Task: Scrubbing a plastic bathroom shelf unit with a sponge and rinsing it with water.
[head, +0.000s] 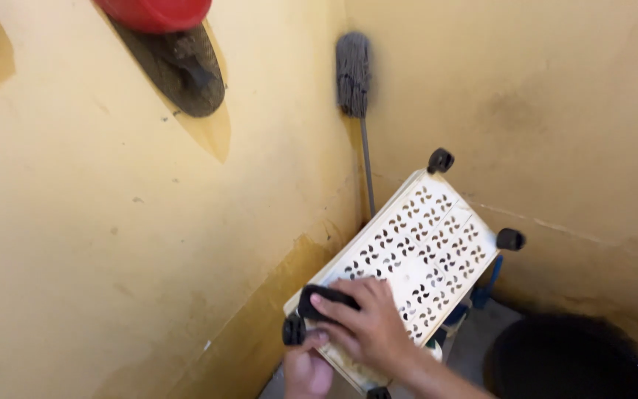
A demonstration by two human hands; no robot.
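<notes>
A cream plastic shelf panel (pixel 422 229) with rows of small curved cut-outs is tilted in a wall corner, with black round caps (pixel 440 159) at its corners. My right hand (pixel 367 329) lies flat on its near end, fingers pressing a small black pad (pixel 324 298) against the surface. My left hand (pixel 308 372) grips the panel's near corner from below, just under another black cap (pixel 293 330). The near edge of the panel is hidden by my hands.
A grey mop (pixel 352 70) leans head-up in the corner of the yellow walls. A red object (pixel 153 13) and a dark mesh piece (pixel 182 74) hang on the left wall. A dark round container (pixel 570 362) sits at lower right; a blue part (pixel 490 281) shows under the panel.
</notes>
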